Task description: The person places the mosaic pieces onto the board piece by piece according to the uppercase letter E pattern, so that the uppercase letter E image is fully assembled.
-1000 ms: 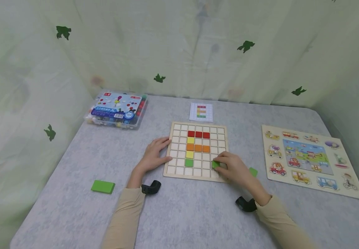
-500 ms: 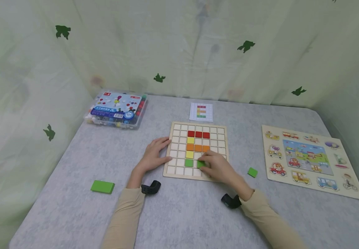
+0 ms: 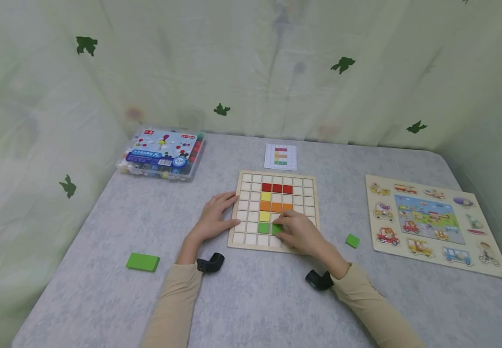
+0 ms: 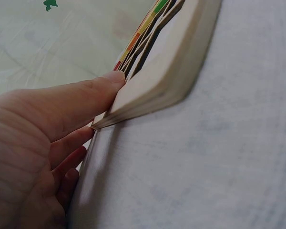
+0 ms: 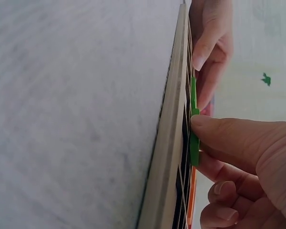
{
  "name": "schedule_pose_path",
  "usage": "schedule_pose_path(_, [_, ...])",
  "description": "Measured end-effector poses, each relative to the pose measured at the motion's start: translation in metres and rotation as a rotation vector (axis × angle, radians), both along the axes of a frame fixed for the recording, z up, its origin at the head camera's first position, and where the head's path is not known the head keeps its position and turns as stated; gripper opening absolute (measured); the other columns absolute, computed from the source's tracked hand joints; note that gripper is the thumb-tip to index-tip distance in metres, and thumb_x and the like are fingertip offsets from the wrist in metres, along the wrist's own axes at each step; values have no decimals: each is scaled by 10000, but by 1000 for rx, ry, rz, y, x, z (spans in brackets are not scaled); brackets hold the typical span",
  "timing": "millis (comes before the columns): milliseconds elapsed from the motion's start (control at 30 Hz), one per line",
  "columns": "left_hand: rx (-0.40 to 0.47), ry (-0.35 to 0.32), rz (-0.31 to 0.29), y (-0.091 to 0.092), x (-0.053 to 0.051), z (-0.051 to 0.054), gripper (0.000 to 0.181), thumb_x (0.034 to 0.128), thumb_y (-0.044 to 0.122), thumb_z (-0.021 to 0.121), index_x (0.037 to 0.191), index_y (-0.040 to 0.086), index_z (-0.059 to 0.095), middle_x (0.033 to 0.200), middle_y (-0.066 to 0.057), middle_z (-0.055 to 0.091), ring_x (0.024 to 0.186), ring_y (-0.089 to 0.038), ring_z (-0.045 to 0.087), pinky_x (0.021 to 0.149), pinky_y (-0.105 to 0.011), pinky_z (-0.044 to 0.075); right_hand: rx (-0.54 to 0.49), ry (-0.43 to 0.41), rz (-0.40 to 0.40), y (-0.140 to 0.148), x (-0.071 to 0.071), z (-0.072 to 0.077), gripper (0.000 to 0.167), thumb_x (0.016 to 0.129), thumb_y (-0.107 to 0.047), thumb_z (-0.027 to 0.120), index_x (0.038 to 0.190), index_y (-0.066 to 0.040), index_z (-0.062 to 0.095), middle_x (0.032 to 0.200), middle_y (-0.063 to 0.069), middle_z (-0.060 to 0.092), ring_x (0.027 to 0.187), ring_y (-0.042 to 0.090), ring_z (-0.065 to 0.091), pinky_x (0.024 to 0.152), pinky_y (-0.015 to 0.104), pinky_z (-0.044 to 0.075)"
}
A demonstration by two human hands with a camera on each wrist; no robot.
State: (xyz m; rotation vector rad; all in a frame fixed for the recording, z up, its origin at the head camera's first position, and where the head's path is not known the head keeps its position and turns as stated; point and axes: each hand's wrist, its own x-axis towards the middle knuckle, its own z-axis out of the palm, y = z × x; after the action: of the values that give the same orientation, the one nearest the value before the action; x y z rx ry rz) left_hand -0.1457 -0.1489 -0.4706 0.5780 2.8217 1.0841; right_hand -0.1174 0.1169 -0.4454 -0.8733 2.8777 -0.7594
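A wooden grid board (image 3: 254, 245) lies flat before me, bearing red tiles (image 3: 277, 188), yellow tiles (image 3: 265, 196), orange tiles (image 3: 265, 206) and a green tile (image 3: 264, 227). My right hand (image 3: 300, 234) pinches another green tile (image 5: 195, 145) between thumb and fingers, over the cell just right of the placed green one. In the right wrist view this tile sits slightly tilted at the grid's surface. At the board's left edge rests my left hand (image 3: 213, 216), fingers mostly straight; its thumb (image 4: 102, 88) touches the frame's top. The right hand hides several cells.
Behind the board lies a card (image 3: 280, 157) with a coloured grid pattern. A loose green tile (image 3: 352, 240) lies to the right, near a vehicle puzzle board (image 3: 437, 224). At left are a green block (image 3: 143, 262) and a clear plastic case (image 3: 161, 153) of small coloured parts.
My right hand has moved left across the board with the green tile, from the right-hand columns to the cell beside the placed green tile. My left hand has stayed at the board's edge.
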Motion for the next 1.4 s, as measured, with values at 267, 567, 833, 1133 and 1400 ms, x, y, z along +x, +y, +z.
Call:
schedule_pose_path(267, [3,-8,-1,1,-1,0,679,825,259,696,1412,57,419,1491,-133,379,1395,-355,278,1081,-600,232,-4,-13,-9,-5,-1,-2,259,790,-140,735,1036,-62,721,953,26,648,831,115,574,741,268,502])
schedule_pose_path(567, [8,-6,-2,2,0,0,682,824,257,699,1411,53,418,1488,-139,382,1386,-354,290,1063,-598,250,-21,-7,-24,-1,0,0,264,784,-141,738,1033,-57,721,959,33,650,830,120,584,740,268,507])
schedule_pose_path(833, [-8,-16,12,0,0,-1,676,825,255,696,1410,55,422,1495,-129,372,1385,-334,287,1070,-581,247,-35,41,-99,25,8,1,243,781,-123,735,1014,-56,724,957,47,650,755,107,547,666,254,484])
schedule_pose_path(1133, [-9,-13,3,0,0,-1,675,828,256,693,1411,52,420,1497,-132,369,1385,-342,286,1063,-590,250,-59,13,-187,66,17,-1,231,784,-103,735,1002,-28,716,943,70,649,729,98,517,607,219,432])
schedule_pose_path(1400, [-9,-31,8,0,-1,-2,672,838,261,685,1416,53,412,1503,-127,361,1391,-334,277,1075,-583,237,-35,47,-272,105,22,-1,269,781,-106,737,1016,22,707,938,127,659,673,112,482,565,212,379])
